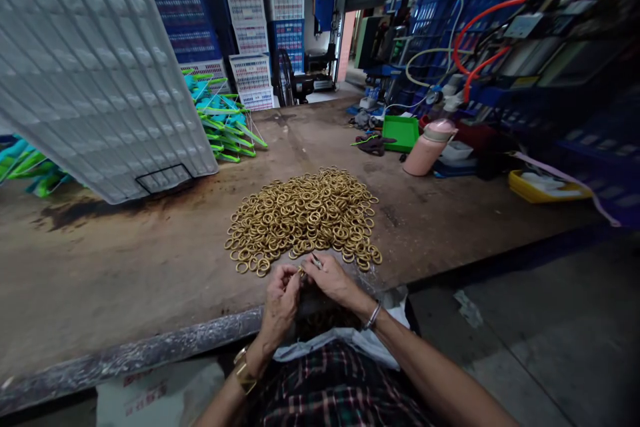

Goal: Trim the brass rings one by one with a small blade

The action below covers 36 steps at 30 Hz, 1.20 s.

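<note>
A heap of gold-coloured rings [305, 210] lies on the brown table in front of me. At its near edge, over the table's front, my left hand [281, 300] is closed in a pinch on a small gold ring [301, 271]. My right hand [333, 280] meets it from the right, closed around a small slim tool [317, 261] with a dark tip; its exact kind is too small to tell. Below both hands, an open white bag [340, 335] sits at my lap, with dim ring shapes inside.
A tall translucent ribbed plastic panel [110, 80] stands at the left, beside green and blue plastic pieces [225, 120]. To the right are a green tray [401, 133], a pink bottle [429, 148] and a yellow tray [545, 188]. Stacked crates [250, 73] stand behind the table.
</note>
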{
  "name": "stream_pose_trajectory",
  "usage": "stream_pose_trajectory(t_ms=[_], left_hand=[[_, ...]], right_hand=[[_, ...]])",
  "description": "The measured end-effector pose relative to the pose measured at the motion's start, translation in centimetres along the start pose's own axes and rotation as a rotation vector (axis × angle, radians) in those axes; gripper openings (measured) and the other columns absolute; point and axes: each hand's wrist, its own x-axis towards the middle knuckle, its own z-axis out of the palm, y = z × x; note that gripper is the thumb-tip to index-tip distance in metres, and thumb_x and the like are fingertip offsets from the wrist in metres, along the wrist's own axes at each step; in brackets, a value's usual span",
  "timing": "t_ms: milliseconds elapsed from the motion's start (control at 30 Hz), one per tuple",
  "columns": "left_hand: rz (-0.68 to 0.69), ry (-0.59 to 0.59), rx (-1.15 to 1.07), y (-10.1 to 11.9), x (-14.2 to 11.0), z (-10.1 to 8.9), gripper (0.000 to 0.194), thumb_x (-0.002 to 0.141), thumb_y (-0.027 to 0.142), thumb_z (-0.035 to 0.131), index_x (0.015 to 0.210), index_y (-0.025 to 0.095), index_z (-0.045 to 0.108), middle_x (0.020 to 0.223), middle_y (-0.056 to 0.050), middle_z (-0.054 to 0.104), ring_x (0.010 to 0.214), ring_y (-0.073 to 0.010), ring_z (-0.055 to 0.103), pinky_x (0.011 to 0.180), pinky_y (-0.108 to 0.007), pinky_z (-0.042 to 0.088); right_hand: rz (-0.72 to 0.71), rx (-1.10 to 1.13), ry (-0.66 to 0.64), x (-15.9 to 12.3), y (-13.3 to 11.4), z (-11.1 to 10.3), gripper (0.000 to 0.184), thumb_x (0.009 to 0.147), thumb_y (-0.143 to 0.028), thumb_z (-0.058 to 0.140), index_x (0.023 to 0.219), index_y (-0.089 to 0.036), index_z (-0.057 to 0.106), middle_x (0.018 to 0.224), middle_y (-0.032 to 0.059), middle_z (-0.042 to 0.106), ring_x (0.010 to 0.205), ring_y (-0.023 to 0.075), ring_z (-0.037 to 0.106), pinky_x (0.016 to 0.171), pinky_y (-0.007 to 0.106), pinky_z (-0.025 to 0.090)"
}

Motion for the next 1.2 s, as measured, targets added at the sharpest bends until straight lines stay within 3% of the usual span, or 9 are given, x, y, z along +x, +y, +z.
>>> stream_pose_trajectory(t_ms=[100, 267, 433, 733, 900, 1033, 1200], left_hand=[[0.052, -0.041, 0.018, 0.0, 0.0, -0.2, 0.024, 0.075, 0.04, 0.055, 0.083, 0.018, 0.05, 0.051, 0.008, 0.045, 0.036, -0.0034, 0.032, 0.036, -0.015, 0.027], [-0.02, -0.108, -0.039, -0.4, 0.2, -0.7, 0.032, 0.074, 0.045, 0.054, 0.09, 0.017, 0.052, 0.056, 0.006, 0.048, 0.036, -0.0031, 0.033, 0.033, -0.014, 0.024], [-0.133, -0.16, -0.119, -0.4, 0.2, -0.7, 0.033, 0.073, 0.049, 0.054, 0.086, 0.019, 0.048, 0.059, 0.006, 0.05, 0.036, -0.0027, 0.034, 0.032, -0.013, 0.025], [-0.125, -0.186, -0.143, -0.1, -0.1, -0.8, 0.034, 0.07, 0.05, 0.057, 0.076, 0.019, 0.045, 0.061, 0.006, 0.05, 0.038, -0.0029, 0.036, 0.032, -0.013, 0.027], [-0.116, -0.141, -0.141, -0.3, -0.3, -0.8, 0.034, 0.07, 0.05, 0.057, 0.076, 0.02, 0.043, 0.06, 0.006, 0.052, 0.038, -0.0027, 0.036, 0.032, -0.013, 0.025], [-0.089, -0.14, -0.132, -0.2, -0.3, -0.8, 0.034, 0.07, 0.05, 0.058, 0.075, 0.02, 0.044, 0.058, 0.006, 0.052, 0.037, -0.0028, 0.036, 0.032, -0.013, 0.026], [-0.058, -0.145, -0.11, -0.1, -0.3, -0.7, 0.032, 0.072, 0.049, 0.056, 0.076, 0.019, 0.043, 0.056, 0.007, 0.05, 0.035, -0.0026, 0.034, 0.032, -0.014, 0.026]], right_hand=[[-0.002, -0.006, 0.01, 0.0, 0.1, 0.1, 0.021, 0.077, -0.025, 0.044, 0.058, -0.016, 0.048, 0.055, -0.0045, 0.047, 0.054, 0.0081, 0.042, 0.052, 0.019, 0.032], [-0.021, -0.042, 0.032, 0.1, 0.3, 0.2, 0.021, 0.076, -0.025, 0.045, 0.059, -0.016, 0.052, 0.054, -0.0045, 0.048, 0.055, 0.0082, 0.043, 0.054, 0.019, 0.032], [-0.044, -0.118, 0.077, 0.0, 0.5, 0.5, 0.017, 0.076, -0.025, 0.047, 0.066, -0.015, 0.058, 0.061, -0.0025, 0.054, 0.059, 0.0092, 0.046, 0.056, 0.02, 0.034], [-0.093, -0.107, 0.017, -0.3, 0.3, 0.7, 0.023, 0.082, -0.022, 0.039, 0.067, -0.016, 0.056, 0.057, -0.0029, 0.052, 0.056, 0.009, 0.046, 0.054, 0.019, 0.033], [-0.162, -0.377, 0.036, -0.6, 0.4, 0.2, 0.021, 0.081, -0.015, 0.039, 0.088, -0.017, 0.059, 0.073, 0.0022, 0.061, 0.065, 0.0117, 0.051, 0.061, 0.022, 0.032], [-0.186, -0.599, -0.073, -1.3, 0.5, 0.1, 0.019, 0.076, -0.011, 0.042, 0.084, -0.017, 0.058, 0.07, 0.0027, 0.06, 0.062, 0.0126, 0.048, 0.058, 0.023, 0.027], [-0.19, -0.701, -0.108, -1.5, 0.6, 0.4, 0.023, 0.07, -0.01, 0.041, 0.086, -0.017, 0.056, 0.07, 0.0026, 0.06, 0.06, 0.0133, 0.047, 0.056, 0.025, 0.023]])
